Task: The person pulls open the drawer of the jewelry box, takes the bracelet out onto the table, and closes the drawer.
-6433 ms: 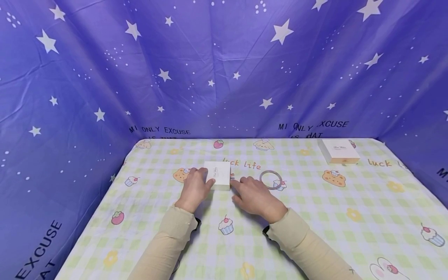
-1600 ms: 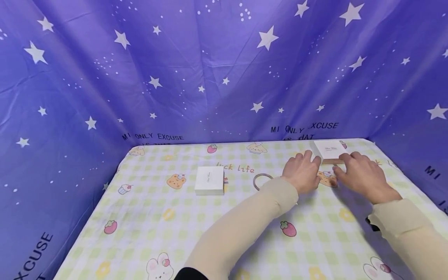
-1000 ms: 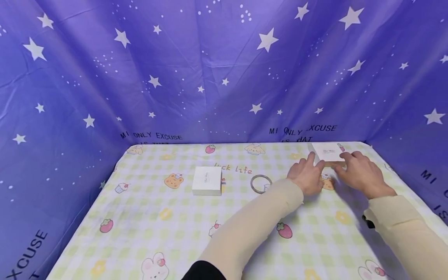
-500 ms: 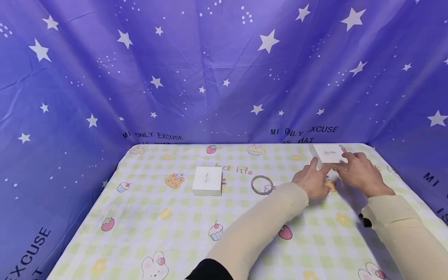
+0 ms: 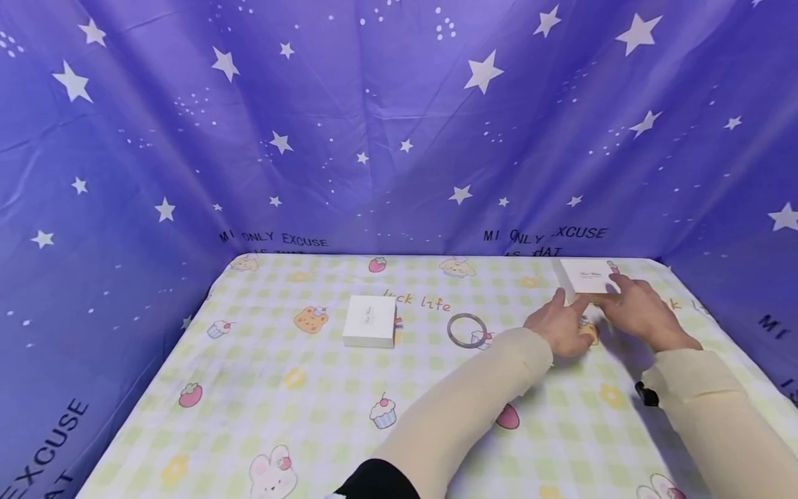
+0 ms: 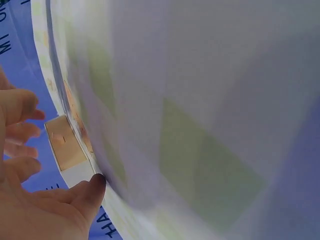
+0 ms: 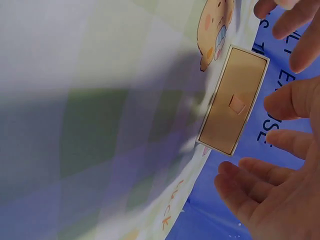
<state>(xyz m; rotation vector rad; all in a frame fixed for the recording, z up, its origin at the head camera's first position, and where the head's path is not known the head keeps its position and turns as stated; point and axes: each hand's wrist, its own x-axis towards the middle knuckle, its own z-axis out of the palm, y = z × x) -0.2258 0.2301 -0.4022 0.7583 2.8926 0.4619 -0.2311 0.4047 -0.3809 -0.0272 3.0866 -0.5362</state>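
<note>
A white box (image 5: 589, 276) with small print on its lid sits at the table's far right. In the right wrist view its tan end panel (image 7: 236, 100) shows a small tab in the middle. My left hand (image 5: 561, 327) lies in front of the box's near left corner, with its fingers extended. At the near right corner is my right hand (image 5: 645, 315), its fingers loosely spread. The right wrist view shows gaps between those fingers and the panel. Whether the left fingertips touch the box I cannot tell.
A second white box (image 5: 369, 321), with a small ribbon tab (image 5: 398, 321) on its right side, rests left of centre. Between the boxes lies a grey-mauve bangle (image 5: 450, 331). A checked cloth (image 5: 249, 402) covers the table; a starry purple curtain (image 5: 399, 125) hangs behind.
Earlier both hands were at the left box; they are now at the right-hand box. During the last second the left hand has shifted slightly right and nearer, closer to the right hand.
</note>
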